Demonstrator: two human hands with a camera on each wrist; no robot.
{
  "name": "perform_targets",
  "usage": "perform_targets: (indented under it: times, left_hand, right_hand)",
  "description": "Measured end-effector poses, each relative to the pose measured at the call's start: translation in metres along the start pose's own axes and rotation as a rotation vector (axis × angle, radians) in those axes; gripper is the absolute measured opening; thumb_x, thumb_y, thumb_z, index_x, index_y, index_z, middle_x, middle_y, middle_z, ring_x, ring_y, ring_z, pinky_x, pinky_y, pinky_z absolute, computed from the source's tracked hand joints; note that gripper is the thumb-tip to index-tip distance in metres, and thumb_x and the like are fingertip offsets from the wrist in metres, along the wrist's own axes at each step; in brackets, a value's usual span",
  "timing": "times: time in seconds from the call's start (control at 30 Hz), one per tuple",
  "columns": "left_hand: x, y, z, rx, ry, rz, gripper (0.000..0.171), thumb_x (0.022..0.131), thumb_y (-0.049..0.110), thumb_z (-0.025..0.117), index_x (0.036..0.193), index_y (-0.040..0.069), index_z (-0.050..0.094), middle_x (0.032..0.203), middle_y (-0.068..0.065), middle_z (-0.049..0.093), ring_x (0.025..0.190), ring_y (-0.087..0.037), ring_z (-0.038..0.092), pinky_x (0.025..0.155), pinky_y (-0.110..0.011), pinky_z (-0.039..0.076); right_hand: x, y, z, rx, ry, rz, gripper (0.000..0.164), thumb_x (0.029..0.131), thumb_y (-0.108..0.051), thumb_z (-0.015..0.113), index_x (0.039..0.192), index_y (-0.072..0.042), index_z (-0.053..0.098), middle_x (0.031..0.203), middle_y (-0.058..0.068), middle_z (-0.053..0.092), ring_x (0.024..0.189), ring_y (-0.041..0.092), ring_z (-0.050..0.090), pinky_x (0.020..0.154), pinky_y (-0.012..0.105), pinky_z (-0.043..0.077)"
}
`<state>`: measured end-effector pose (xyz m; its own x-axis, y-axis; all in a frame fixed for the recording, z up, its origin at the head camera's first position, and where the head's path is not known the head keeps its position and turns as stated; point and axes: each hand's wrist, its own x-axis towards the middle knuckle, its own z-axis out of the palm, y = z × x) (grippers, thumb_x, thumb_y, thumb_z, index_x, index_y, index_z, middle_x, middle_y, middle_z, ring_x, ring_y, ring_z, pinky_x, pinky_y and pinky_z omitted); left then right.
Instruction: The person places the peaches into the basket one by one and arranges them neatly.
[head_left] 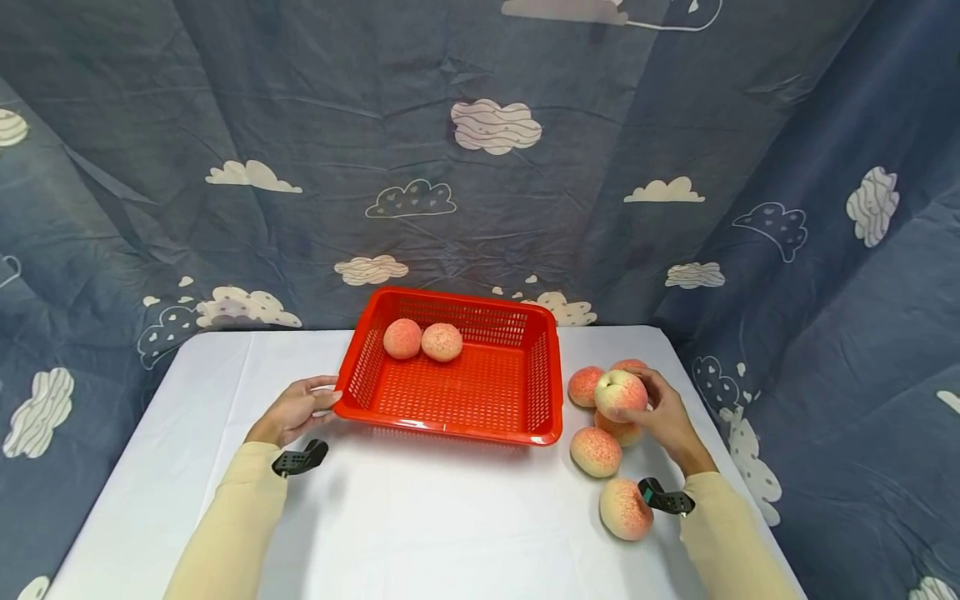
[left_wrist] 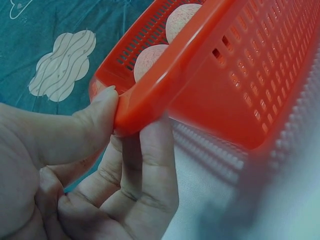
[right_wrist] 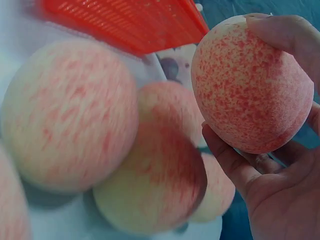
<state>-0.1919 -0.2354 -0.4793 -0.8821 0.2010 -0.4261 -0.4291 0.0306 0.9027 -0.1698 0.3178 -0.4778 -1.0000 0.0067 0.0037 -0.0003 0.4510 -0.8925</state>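
A red plastic basket [head_left: 450,392] with slotted walls stands at the back middle of the table. My left hand [head_left: 300,408] pinches its near left corner, thumb on top of the rim and fingers beneath, as the left wrist view shows. Two peaches, one pinkish [head_left: 402,338] and one speckled [head_left: 442,342], lie in the basket's back left part. On the right, my right hand [head_left: 666,417] grips a pale yellow and pink peach [right_wrist: 250,85] between thumb and fingers, above other peaches. Below it sits an orange-toned peach [head_left: 618,428], partly hidden.
Around the right hand several more peaches lie on the white table [head_left: 420,525]: one beside the basket [head_left: 585,387], one nearer [head_left: 596,452], and one by the right wrist [head_left: 626,508]. A dark cloud-print curtain [head_left: 300,208] hangs behind the table.
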Motion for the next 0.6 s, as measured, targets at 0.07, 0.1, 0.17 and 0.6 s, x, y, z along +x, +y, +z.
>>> perform_targets:
  times: [0.07,0.1,0.17,0.6]
  left_hand:
    - [-0.001,0.0,0.0,-0.002,-0.001,0.0,0.056,0.097,0.003,0.054,0.144,-0.01,0.026,0.098,-0.002,0.064,0.08,-0.01,0.064,0.075,-0.027,0.054]
    - [0.0,-0.001,0.0,-0.003,0.001,0.0,0.056,0.097,0.003,0.054,0.144,-0.01,0.026,0.097,-0.002,0.064,0.08,-0.01,0.064,0.075,-0.027,0.055]
    - [-0.001,-0.001,0.0,-0.005,0.002,0.0,0.056,0.097,0.003,0.054,0.144,-0.01,0.026,0.096,-0.001,0.064,0.08,-0.01,0.064,0.074,-0.027,0.054]
    - [0.0,-0.002,0.0,-0.016,0.003,0.002,0.055,0.098,0.002,0.053,0.144,-0.01,0.026,0.096,-0.002,0.063,0.078,-0.009,0.062,0.073,-0.026,0.053]
  right_hand:
    - [0.007,-0.004,0.004,0.016,-0.014,0.004,0.076,0.077,-0.009,0.08,0.141,-0.003,0.039,0.139,0.019,0.043,0.122,0.017,0.042,0.109,0.053,0.028]
    - [0.01,-0.005,0.006,0.023,-0.022,0.007,0.075,0.078,-0.009,0.08,0.141,-0.004,0.039,0.139,0.018,0.043,0.123,0.02,0.042,0.11,0.054,0.028]
    - [0.016,-0.01,0.01,0.018,-0.035,0.019,0.075,0.079,-0.009,0.079,0.142,-0.005,0.038,0.139,0.019,0.043,0.124,0.025,0.042,0.108,0.052,0.031]
    - [0.049,-0.041,0.044,0.102,-0.053,0.047,0.073,0.079,-0.014,0.081,0.142,-0.011,0.044,0.141,0.013,0.042,0.122,0.031,0.049,0.086,0.021,0.05]
